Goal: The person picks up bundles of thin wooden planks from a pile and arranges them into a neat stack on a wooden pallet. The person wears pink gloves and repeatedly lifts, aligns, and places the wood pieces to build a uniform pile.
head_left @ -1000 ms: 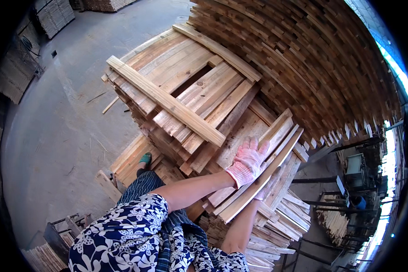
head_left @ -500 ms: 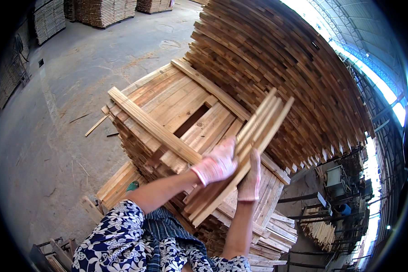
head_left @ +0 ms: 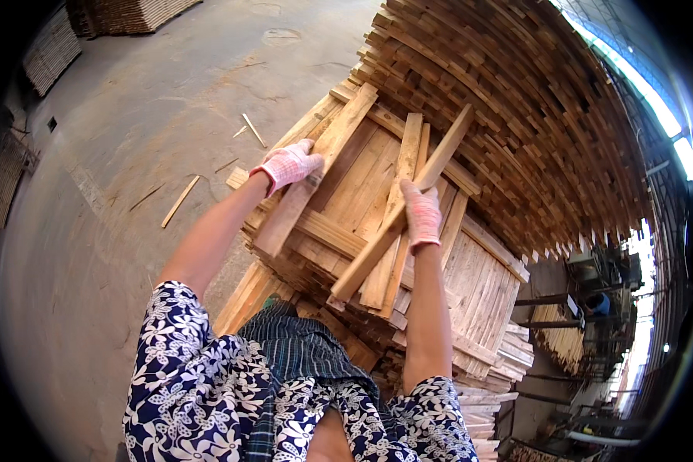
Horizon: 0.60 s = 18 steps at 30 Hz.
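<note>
Both my hands wear pink and white checked gloves. My left hand [head_left: 289, 164] grips a wide wooden plank [head_left: 316, 171] that lies slanted across the left part of a low stack of planks [head_left: 470, 262]. My right hand [head_left: 421, 215] is closed around a bundle of narrow slats [head_left: 408, 189], which points up and to the right above the same stack. The stack's top layer is made of flat boards laid side by side on a cross board.
A tall curved wall of piled slats [head_left: 531, 115] rises behind and to the right of the stack. Loose sticks [head_left: 181, 200] lie on the concrete floor at the left. More wood piles [head_left: 123, 15] stand at the far top left. Machinery [head_left: 593, 308] sits at the right.
Both hands held one bundle of slats together before. Now my left hand has moved left onto a wide plank, while my right hand keeps the narrow slats over the stack.
</note>
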Motion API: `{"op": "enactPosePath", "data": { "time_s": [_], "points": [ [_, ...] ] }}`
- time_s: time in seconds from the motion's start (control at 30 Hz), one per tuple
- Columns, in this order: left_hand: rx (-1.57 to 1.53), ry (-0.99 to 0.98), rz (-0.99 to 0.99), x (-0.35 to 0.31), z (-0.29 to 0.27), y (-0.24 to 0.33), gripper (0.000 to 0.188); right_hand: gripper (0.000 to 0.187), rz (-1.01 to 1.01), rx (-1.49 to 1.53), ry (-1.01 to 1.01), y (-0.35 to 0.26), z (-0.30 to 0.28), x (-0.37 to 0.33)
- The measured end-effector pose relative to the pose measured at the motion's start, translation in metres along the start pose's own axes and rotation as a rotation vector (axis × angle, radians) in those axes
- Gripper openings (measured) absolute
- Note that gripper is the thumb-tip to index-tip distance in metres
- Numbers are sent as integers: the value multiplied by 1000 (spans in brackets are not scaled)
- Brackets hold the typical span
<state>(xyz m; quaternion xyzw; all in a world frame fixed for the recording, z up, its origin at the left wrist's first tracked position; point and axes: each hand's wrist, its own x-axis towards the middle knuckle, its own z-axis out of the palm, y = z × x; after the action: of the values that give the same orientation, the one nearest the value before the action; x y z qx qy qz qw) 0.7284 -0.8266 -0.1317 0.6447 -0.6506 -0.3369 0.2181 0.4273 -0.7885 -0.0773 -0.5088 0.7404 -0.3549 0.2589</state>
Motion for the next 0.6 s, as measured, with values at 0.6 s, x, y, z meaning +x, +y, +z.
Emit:
{"op": "enactPosePath", "data": {
  "time_s": [0.6],
  "points": [
    [261,-204,-95,-12,-47,42,81,98,54,-526,-71,5,-2,-28]
  ]
}}
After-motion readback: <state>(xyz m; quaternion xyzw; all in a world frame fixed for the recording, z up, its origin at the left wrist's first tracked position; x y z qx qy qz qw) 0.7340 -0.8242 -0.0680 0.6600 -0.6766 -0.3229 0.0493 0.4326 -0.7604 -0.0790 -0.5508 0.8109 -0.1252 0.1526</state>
